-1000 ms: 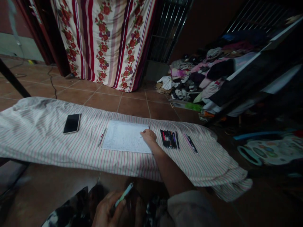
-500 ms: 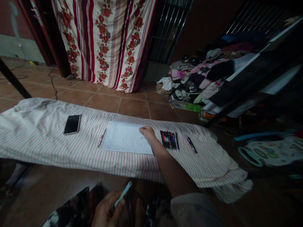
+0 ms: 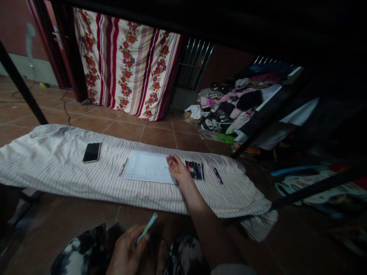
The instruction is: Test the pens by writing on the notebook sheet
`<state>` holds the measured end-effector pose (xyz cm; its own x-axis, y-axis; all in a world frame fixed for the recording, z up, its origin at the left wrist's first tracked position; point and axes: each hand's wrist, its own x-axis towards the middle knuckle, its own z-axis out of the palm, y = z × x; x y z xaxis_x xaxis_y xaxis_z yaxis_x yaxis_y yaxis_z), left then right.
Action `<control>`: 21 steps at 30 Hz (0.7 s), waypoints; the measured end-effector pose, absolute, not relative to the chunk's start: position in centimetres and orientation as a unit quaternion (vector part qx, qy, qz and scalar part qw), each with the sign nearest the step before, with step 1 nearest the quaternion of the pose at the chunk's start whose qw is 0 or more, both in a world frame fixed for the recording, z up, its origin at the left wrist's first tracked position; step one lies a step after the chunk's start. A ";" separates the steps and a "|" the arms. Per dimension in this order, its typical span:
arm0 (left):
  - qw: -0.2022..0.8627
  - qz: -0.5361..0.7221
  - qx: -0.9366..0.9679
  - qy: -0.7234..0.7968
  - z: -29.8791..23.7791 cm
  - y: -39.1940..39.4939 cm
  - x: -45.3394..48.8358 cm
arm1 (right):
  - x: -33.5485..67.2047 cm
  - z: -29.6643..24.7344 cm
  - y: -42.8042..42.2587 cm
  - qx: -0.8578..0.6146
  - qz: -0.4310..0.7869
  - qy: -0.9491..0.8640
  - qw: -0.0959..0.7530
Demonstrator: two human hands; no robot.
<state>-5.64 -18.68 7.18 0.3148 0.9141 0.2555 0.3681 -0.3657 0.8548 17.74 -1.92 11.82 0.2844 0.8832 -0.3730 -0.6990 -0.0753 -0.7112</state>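
Observation:
My left hand [image 3: 125,250] is closed around a pale teal pen [image 3: 148,226], low in front of my knees. My right hand [image 3: 177,168] reaches over the right edge of a spiral notebook [image 3: 149,166], palm turned partly up and fingers apart, with nothing visible in them. Handwriting on the white page is too faint to read. Right of that hand lies a row of several dark pens [image 3: 195,170], and beyond it a pair of pens [image 3: 217,176], one pink and one black. A slim red-and-white pen [image 3: 123,167] rests along the notebook's left side.
A striped cloth [image 3: 65,172] covers the low bench, and a phone [image 3: 92,152] lies on its left part. Dark metal bars [image 3: 21,82] rise at both sides. Behind are a floral curtain [image 3: 126,68] and a heap of clothes [image 3: 229,103] on the tiled floor.
My right hand has opened from a pinch at the notebook's right edge and turned its palm up. The left hand keeps the pen. The camera view has tilted up slightly.

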 end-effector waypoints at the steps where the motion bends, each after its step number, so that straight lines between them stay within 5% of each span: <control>1: 0.351 0.387 0.733 0.436 7.4 -18.9 -5.7 | 17.7 12.1 -2.2 -0.426 0.595 -0.092 0.675; 21: 0.373 0.387 0.710 0.455 12.6 -21.9 -7.4 | 9.8 18.9 -16.7 -0.290 0.714 -0.158 0.617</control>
